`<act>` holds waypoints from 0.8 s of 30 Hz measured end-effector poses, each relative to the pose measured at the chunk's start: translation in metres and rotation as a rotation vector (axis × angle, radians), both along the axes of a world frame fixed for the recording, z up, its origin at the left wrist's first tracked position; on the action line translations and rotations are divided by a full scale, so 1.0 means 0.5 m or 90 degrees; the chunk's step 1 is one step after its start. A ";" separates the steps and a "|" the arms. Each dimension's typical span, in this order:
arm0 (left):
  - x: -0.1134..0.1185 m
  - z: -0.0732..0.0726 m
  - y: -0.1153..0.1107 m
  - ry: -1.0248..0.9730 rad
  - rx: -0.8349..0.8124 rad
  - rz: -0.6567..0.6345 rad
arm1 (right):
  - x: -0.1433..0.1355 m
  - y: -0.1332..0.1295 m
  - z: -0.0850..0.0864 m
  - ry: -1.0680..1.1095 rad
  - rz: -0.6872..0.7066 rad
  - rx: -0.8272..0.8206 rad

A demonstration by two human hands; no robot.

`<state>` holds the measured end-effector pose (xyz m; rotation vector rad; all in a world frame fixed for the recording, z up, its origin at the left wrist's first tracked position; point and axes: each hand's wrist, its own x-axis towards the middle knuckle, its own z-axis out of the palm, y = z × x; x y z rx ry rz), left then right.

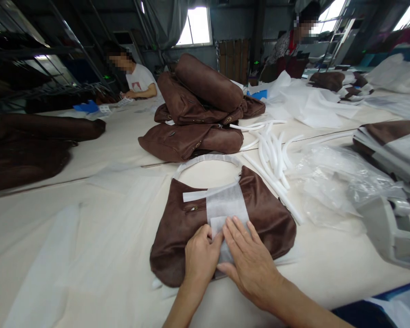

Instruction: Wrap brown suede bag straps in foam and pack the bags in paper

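A dark brown bag (174, 228) lies flat on the pale table, its handle (208, 158) wrapped in white material and arched away from me. Around the bag's middle runs a white translucent sheet (227, 200), with a narrow white strip (195, 196) beside the zipper. My right hand (248, 259) rests flat on the sheet, fingers stretched forward. Just left of it, my left hand (202, 253) has its fingers curled at the sheet's lower part, thumb against the sheet; what lies under those fingers is hidden.
Brown bags (205, 100) are piled beyond, with more at the left (27, 150). White foam tubes (273, 155), clear plastic (335, 182) and a grey tape dispenser (386, 232) lie to the right. Two people (141, 79) are across the table (116, 237).
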<state>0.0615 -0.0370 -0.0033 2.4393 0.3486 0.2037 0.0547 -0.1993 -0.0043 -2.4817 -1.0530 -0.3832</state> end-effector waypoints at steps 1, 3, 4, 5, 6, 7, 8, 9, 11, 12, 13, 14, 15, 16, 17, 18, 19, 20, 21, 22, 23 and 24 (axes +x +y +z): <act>0.001 0.000 0.002 -0.001 -0.004 0.002 | 0.006 0.003 -0.010 0.010 -0.007 -0.035; 0.002 0.003 0.005 -0.001 -0.015 -0.003 | 0.020 0.008 -0.027 0.028 -0.015 -0.075; 0.001 0.007 0.006 -0.001 -0.022 -0.009 | 0.025 0.008 -0.033 0.038 -0.017 -0.083; -0.001 0.013 0.005 -0.006 -0.029 -0.015 | 0.028 0.009 -0.037 0.048 -0.018 -0.086; -0.005 0.020 0.003 -0.022 -0.034 -0.019 | 0.030 0.009 -0.039 0.059 -0.017 -0.086; -0.010 0.027 0.000 -0.054 -0.028 -0.024 | 0.031 0.009 -0.039 0.073 -0.015 -0.085; -0.015 0.034 -0.004 -0.105 -0.007 -0.029 | 0.031 0.009 -0.037 0.088 -0.013 -0.084; -0.020 0.039 -0.009 -0.167 0.027 -0.043 | 0.030 0.009 -0.034 0.105 -0.009 -0.084; -0.029 0.038 -0.018 -0.276 0.117 -0.118 | 0.030 0.008 -0.022 0.137 -0.005 -0.076; -0.031 0.030 -0.020 -0.302 0.167 -0.183 | 0.031 0.007 -0.015 0.151 0.003 -0.072; -0.030 0.018 -0.021 -0.314 0.215 -0.251 | 0.032 0.006 -0.007 0.163 0.013 -0.067; -0.027 0.002 -0.021 -0.315 0.263 -0.313 | 0.033 0.006 0.000 0.171 0.022 -0.064; -0.022 -0.017 -0.019 -0.320 0.311 -0.358 | 0.035 0.004 0.008 0.175 0.031 -0.064; -0.015 -0.037 -0.016 -0.338 0.351 -0.374 | 0.037 0.002 0.014 0.176 0.038 -0.066; -0.008 -0.056 -0.013 -0.352 0.381 -0.384 | 0.039 0.000 0.019 0.173 0.043 -0.069; -0.001 -0.072 -0.009 -0.365 0.399 -0.383 | 0.040 -0.004 0.022 0.167 0.042 -0.068; 0.005 -0.086 -0.006 -0.372 0.410 -0.388 | 0.040 -0.011 0.022 0.160 0.039 -0.065; 0.010 -0.096 -0.003 -0.379 0.414 -0.393 | 0.039 -0.019 0.022 0.152 0.038 -0.061; 0.013 -0.103 -0.001 -0.387 0.416 -0.406 | 0.038 -0.030 0.019 0.140 0.036 -0.054; 0.015 -0.108 0.000 -0.395 0.416 -0.422 | 0.035 -0.044 0.016 0.126 0.031 -0.049; 0.016 -0.111 0.000 -0.400 0.410 -0.428 | 0.031 -0.061 0.013 0.115 0.024 -0.049; 0.016 -0.113 0.000 -0.397 0.399 -0.425 | 0.027 -0.081 0.012 0.106 0.012 -0.054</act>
